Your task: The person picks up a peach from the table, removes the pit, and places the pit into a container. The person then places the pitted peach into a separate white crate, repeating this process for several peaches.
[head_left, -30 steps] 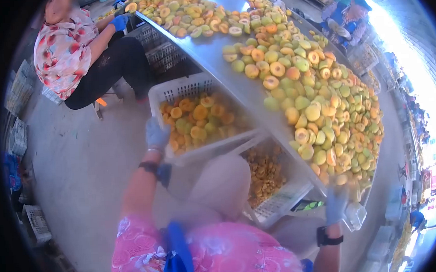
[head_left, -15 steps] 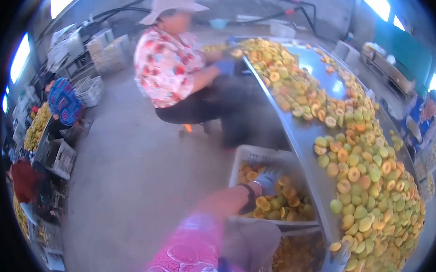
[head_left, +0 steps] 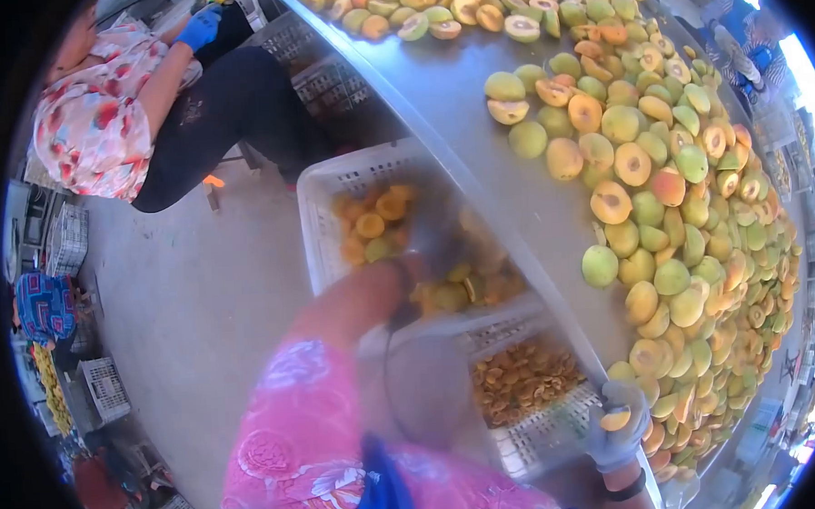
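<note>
My left hand, gloved and smeared by motion, is over the white crate of yellow fruit halves; its fingers cannot be made out. My right hand, in a pale glove, holds a fruit half at the near edge of the metal table. Green and yellow fruit halves are heaped beside it on the metal. Below and between my hands, a second white crate holds small brownish-orange pieces.
A co-worker in a floral shirt sits at the upper left, with a blue-gloved hand near the table. More crates and another person are at the far left. The metal edge runs diagonally between the crates and the fruit heap.
The view has turned down and toward the table, so the co-worker appears farther left. My right hand now shows more fully, with a fruit half. My left hand has become blurred over the crate.
</note>
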Motion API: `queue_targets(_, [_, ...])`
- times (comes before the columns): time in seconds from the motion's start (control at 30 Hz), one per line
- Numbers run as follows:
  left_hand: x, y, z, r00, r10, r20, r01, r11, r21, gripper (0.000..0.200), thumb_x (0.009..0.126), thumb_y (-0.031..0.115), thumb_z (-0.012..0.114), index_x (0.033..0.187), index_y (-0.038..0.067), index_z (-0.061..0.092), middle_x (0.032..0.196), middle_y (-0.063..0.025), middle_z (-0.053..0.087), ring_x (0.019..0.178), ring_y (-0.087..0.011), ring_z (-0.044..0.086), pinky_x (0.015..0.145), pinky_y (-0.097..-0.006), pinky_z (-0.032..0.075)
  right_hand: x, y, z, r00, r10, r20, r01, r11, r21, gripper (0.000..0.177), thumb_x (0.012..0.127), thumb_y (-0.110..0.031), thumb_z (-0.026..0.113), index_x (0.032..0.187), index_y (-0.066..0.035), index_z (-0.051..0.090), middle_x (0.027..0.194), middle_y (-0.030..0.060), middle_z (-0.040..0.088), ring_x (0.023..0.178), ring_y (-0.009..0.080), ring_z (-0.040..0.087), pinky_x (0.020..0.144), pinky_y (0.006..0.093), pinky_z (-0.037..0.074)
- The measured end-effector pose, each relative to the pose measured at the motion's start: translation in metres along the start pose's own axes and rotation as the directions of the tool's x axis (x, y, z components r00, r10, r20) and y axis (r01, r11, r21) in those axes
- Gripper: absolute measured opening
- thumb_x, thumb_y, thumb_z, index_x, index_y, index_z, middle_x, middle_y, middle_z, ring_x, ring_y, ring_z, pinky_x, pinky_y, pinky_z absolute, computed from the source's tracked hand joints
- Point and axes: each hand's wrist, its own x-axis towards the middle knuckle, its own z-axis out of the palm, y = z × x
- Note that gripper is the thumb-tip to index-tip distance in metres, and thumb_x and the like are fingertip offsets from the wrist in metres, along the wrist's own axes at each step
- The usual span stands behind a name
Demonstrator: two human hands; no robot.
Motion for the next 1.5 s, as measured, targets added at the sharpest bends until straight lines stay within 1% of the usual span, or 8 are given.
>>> queue_targets(0.23, [0.08, 0.016, 0.063, 0.934, 0.328, 0.14, -0.317, 0.944, -0.096, 0.084, 0.076, 0.056, 0.068, 0.137, 0.004, 0.044, 0.143, -0.0256, 0.038, 0.137, -0.0434, 0.03, 0.108, -0.0528, 0.032, -0.003, 0.001, -0.001, 1.0, 0.022, -0.006, -0.022, 0.999, -0.029, 0.03, 0.071, -0.002, 0.062, 0.101, -0.003, 0.056, 0.087, 0.0107, 0.059, 0.065, 0.0225, 0.053, 0.059, 0.0332, 0.043])
queue_targets(0.87, [-0.029, -0.067, 0.021, 0.907, 0.33, 0.26, -0.308, 0.943, -0.124, 0.068, 0.084, 0.042, 0.065, 0.14, 0.009, 0.045, 0.146, -0.0173, 0.04, 0.136, -0.0341, 0.039, 0.108, -0.0456, 0.037, 0.005, -0.011, -0.002, 1.0, 0.013, -0.016, -0.013, 1.0, -0.022, 0.026, 0.083, -0.011, 0.065, 0.103, 0.0, 0.053, 0.091, 0.0154, 0.059, 0.079, 0.0339, 0.059, 0.071, 0.0414, 0.047])
queue_targets(0.93, [-0.061, -0.078, 0.022, 0.821, 0.286, 0.494, -0.481, 0.812, 0.329, 0.067, 0.085, 0.042, 0.064, 0.144, 0.017, 0.043, 0.151, -0.0132, 0.036, 0.139, -0.0326, 0.036, 0.113, -0.0436, 0.032, 0.009, -0.015, -0.002, 0.999, -0.012, -0.045, 0.01, 0.999, -0.047, 0.026, 0.084, -0.011, 0.065, 0.103, 0.0, 0.053, 0.091, 0.0152, 0.059, 0.079, 0.0342, 0.058, 0.071, 0.0416, 0.047])
queue_targets(1.03, [-0.097, -0.055, -0.06, 0.728, 0.194, 0.657, -0.272, 0.962, 0.017, 0.066, 0.084, 0.038, 0.064, 0.144, 0.02, 0.043, 0.152, -0.01, 0.036, 0.14, -0.0313, 0.035, 0.115, -0.0425, 0.029, 0.01, -0.015, -0.004, 0.998, -0.042, -0.04, 0.039, 0.997, -0.064, 0.024, 0.086, -0.012, 0.065, 0.104, 0.0, 0.053, 0.092, 0.0149, 0.06, 0.08, 0.0347, 0.058, 0.072, 0.0421, 0.047])
queue_targets(1.17, [-0.067, -0.101, 0.034, 0.716, 0.151, 0.682, -0.318, 0.94, 0.126, 0.068, 0.083, 0.035, 0.063, 0.145, 0.019, 0.042, 0.151, -0.0118, 0.037, 0.14, -0.0305, 0.035, 0.115, -0.0425, 0.03, 0.006, -0.014, -0.001, 0.996, -0.049, -0.073, 0.047, 0.999, -0.025, 0.025, 0.083, -0.01, 0.067, 0.103, 0.0, 0.054, 0.094, 0.0146, 0.06, 0.081, 0.0338, 0.059, 0.072, 0.0413, 0.047])
queue_targets(1.27, [-0.03, -0.073, 0.075, 0.825, 0.38, 0.418, -0.386, 0.92, -0.073, 0.064, 0.084, 0.035, 0.061, 0.143, 0.018, 0.045, 0.15, -0.0122, 0.038, 0.136, -0.0313, 0.04, 0.113, -0.0429, 0.033, 0.007, -0.015, -0.001, 0.995, -0.038, -0.092, 0.031, 0.997, -0.073, 0.026, 0.082, -0.009, 0.067, 0.102, -0.001, 0.054, 0.094, 0.0141, 0.061, 0.081, 0.0332, 0.059, 0.071, 0.0408, 0.047])
queue_targets(1.4, [-0.007, 0.006, 0.1, 0.544, 0.838, 0.04, -0.831, 0.544, -0.115, 0.053, 0.094, 0.034, 0.049, 0.144, 0.017, 0.045, 0.151, -0.012, 0.038, 0.133, -0.0299, 0.045, 0.111, -0.0484, 0.031, 0.007, -0.013, 0.0, 0.994, -0.065, -0.091, 0.055, 0.993, -0.107, 0.026, 0.081, -0.01, 0.068, 0.102, -0.002, 0.054, 0.093, 0.0127, 0.062, 0.08, 0.0325, 0.06, 0.07, 0.04, 0.047])
queue_targets(1.5, [0.01, 0.017, 0.097, 0.587, 0.8, 0.127, -0.795, 0.599, -0.099, 0.054, 0.094, 0.034, 0.048, 0.145, 0.017, 0.042, 0.152, -0.012, 0.036, 0.135, -0.0295, 0.042, 0.112, -0.0504, 0.029, 0.005, -0.005, 0.002, 0.991, -0.087, -0.106, 0.078, 0.994, -0.08, 0.029, 0.078, -0.01, 0.069, 0.102, -0.004, 0.055, 0.091, 0.0118, 0.063, 0.077, 0.0316, 0.061, 0.07, 0.0394, 0.047])
